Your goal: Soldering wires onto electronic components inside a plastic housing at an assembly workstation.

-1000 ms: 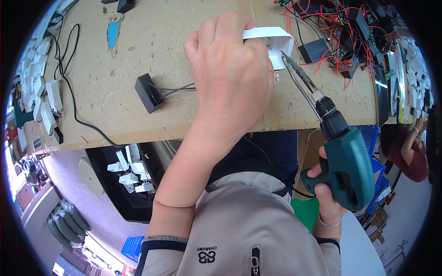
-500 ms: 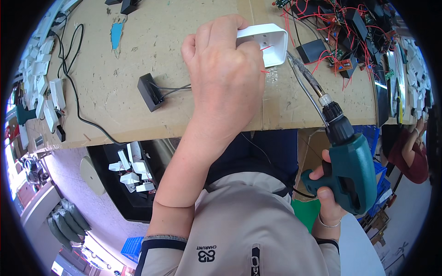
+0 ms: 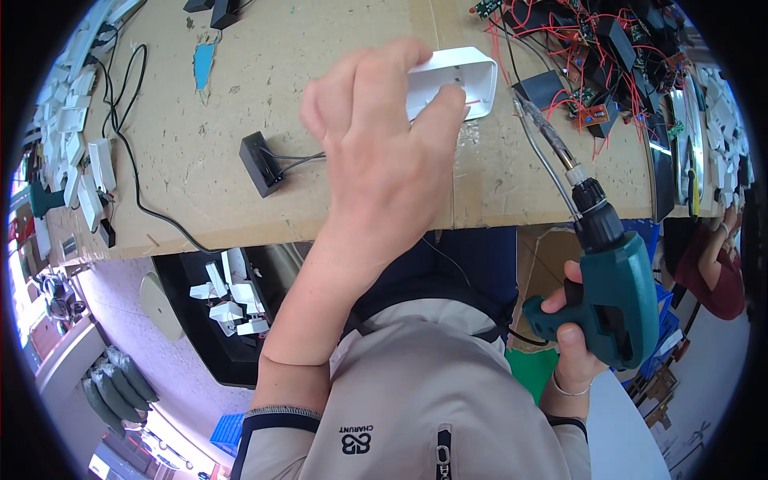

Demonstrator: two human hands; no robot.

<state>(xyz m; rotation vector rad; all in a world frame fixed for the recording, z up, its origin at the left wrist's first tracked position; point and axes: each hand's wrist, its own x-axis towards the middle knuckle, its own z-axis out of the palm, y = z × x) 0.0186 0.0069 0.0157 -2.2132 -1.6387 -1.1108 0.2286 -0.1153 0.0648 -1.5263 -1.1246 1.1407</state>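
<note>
My left hand [image 3: 384,136] reaches over the cardboard-covered bench, its thumb inside a small white plastic case [image 3: 484,72] and its fingers at the case's left edge. A bit of red wire [image 3: 482,102] shows inside the case, by the thumb tip. A teal soldering gun [image 3: 628,280] with a dark tip and a thin bent metal tube is in my right hand [image 3: 572,336], fingers wrapped round its grip. The tip points up and left, apart from the case. Left of my wrist lies a black box-shaped part [image 3: 261,164], its dark leads running under the left hand.
Black boxes, circuit boards and tangled red wires [image 3: 592,72] heap at the back right. White cases [image 3: 76,112] line the left side, near a black cable [image 3: 128,136]. A black bin [image 3: 188,320] with white parts stands below the bench. Another person's arm [image 3: 712,268] shows far right.
The soldering gun's tip has moved right, away from the white case. My left hand has shifted slightly left and its fingers have loosened; the case has shifted slightly too.
</note>
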